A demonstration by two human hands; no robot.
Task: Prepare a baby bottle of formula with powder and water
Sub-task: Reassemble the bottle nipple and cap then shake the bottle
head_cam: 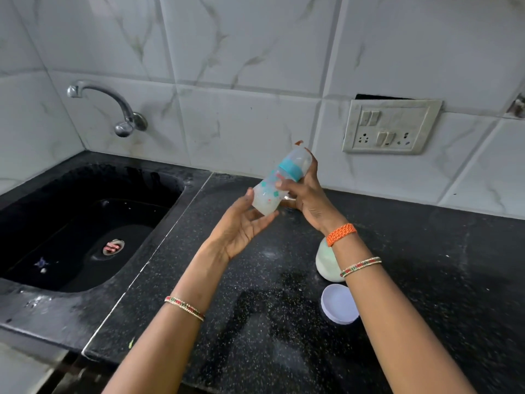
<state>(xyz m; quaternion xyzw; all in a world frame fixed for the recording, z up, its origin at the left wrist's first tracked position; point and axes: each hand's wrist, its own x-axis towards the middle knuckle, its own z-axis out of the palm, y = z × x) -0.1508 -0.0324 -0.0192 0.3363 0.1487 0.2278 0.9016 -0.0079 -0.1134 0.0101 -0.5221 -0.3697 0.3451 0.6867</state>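
Overhead, black speckled counter point(284, 351) meets marble-tiled wall point(255, 66); right hand point(305, 191) grips bottle point(272, 189), left hand point(241, 226) spread.

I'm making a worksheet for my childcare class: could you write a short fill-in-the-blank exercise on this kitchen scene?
1. The right hand grips the clear plastic baby bottle near its ____ collar.
2. The open left hand is under the bottle's ____.
3. The curved metal tap sticks out of the wall above the black ____.
4. The round white lid lies on the speckled black ____.

Missing words: teal; base; sink; counter
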